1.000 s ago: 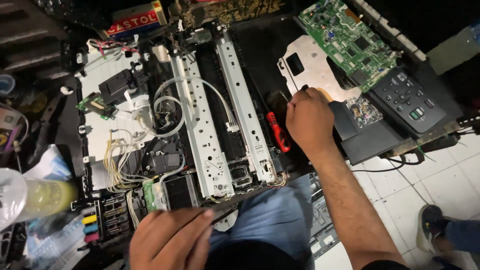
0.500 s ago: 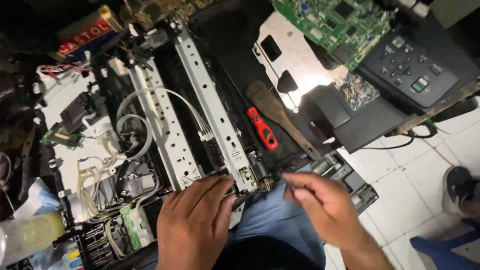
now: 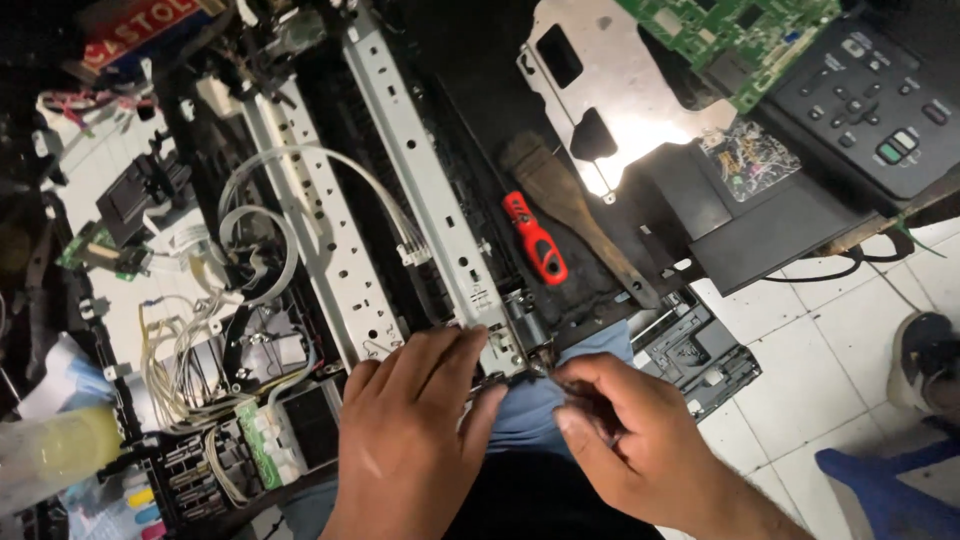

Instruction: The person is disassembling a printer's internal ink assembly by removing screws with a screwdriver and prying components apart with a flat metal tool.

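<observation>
An opened printer chassis [image 3: 330,250] lies in front of me, with two long perforated metal rails [image 3: 425,190] running across it. My left hand [image 3: 410,440] rests on the near end of the right rail, fingers pressed against the frame. My right hand [image 3: 635,445] pinches a small dark part at the rail's near end, just beside the left fingertips. What it grips is too small to name. Clear ink tubes [image 3: 300,165] loop over the chassis.
A red-handled screwdriver [image 3: 535,240] and a wooden brush [image 3: 570,205] lie on the black cover. A green circuit board [image 3: 735,30], metal plate [image 3: 610,85] and button panel [image 3: 880,100] sit at the top right. Another person's shoe [image 3: 925,355] stands on the white tiles.
My right hand left the area by the screwdriver and came down to the near end of the rail. My left hand moved up onto the frame. The view has tilted and closed in.
</observation>
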